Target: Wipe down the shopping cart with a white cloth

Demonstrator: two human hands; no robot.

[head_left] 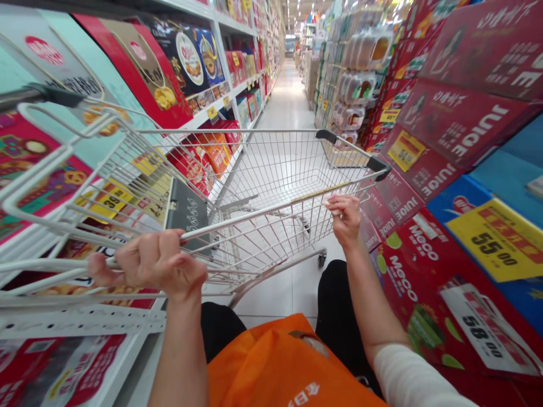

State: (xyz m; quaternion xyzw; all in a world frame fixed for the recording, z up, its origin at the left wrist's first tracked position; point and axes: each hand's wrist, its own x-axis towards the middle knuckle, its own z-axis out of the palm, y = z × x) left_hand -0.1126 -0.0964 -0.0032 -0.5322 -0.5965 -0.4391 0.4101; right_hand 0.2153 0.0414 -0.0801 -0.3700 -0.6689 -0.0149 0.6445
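Note:
A wire shopping cart (pixel 263 220) stands slantwise in front of me, its near side towards my body. My left hand (pixel 159 263) is closed around its top rail at the left, close to the handle end (pixel 51 95). Farther right, my right hand (pixel 344 215) has its fingers curled on the upper wires of the same side, just below the rail. A dark grey panel (pixel 186 217) with pale markings sits inside the basket's left part. Black corner caps (pixel 376 167) cover the far right end. Through the wires the basket shows mostly floor.
Shelves with gift boxes (pixel 139 68) run close along the left. Stacked red juice cartons (pixel 449 124) and Meco boxes (pixel 407 271) with price cards (pixel 494 240) crowd the right. Bottle packs (pixel 360 85) stand farther on. A pale tiled aisle floor (pixel 291 85) stretches ahead.

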